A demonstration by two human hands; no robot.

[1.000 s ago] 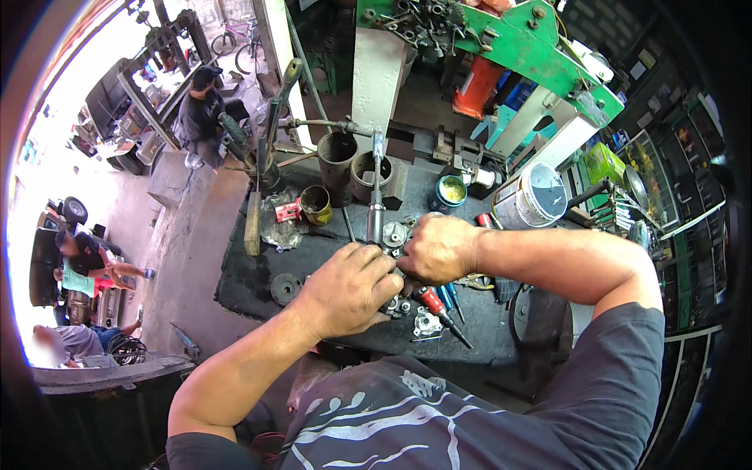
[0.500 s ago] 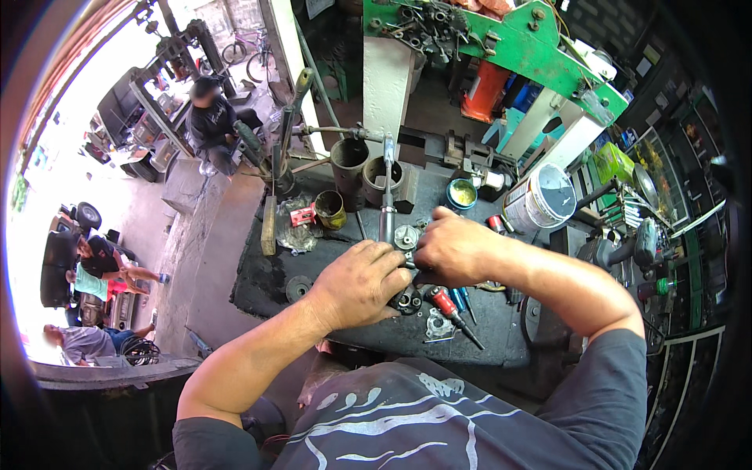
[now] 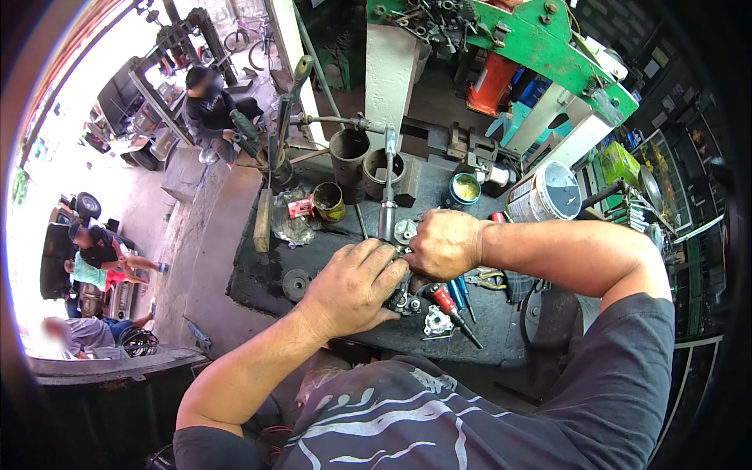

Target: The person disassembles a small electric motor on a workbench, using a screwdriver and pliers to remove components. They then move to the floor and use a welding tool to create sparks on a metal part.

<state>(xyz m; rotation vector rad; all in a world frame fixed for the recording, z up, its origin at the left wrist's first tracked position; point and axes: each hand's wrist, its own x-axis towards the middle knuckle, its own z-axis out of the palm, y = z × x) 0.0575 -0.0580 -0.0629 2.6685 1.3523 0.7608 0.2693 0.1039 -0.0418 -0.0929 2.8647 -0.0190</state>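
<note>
My left hand is curled over a small greasy metal assembly on the dark workbench, its thumb along the near side. Against the assembly's far right side my right hand is closed in a fist; whatever its fingers grip is hidden. Just beyond my hands lies a long metal tool with a dark grip. A round metal cap sits beside that grip. Nearer me are a red-handled tool with a dark shaft and a flat silver cover plate.
Blue-handled tools and pliers lie to the right. Farther back stand a blue tub of yellowish grease, a white bucket, a yellow can and dark metal cylinders. A metal disc lies left. Several people are off left.
My right hand has shifted slightly left, and its forearm and elbow have swung up and outward. My left hand stays on the metal assembly. The view has shifted slightly.
</note>
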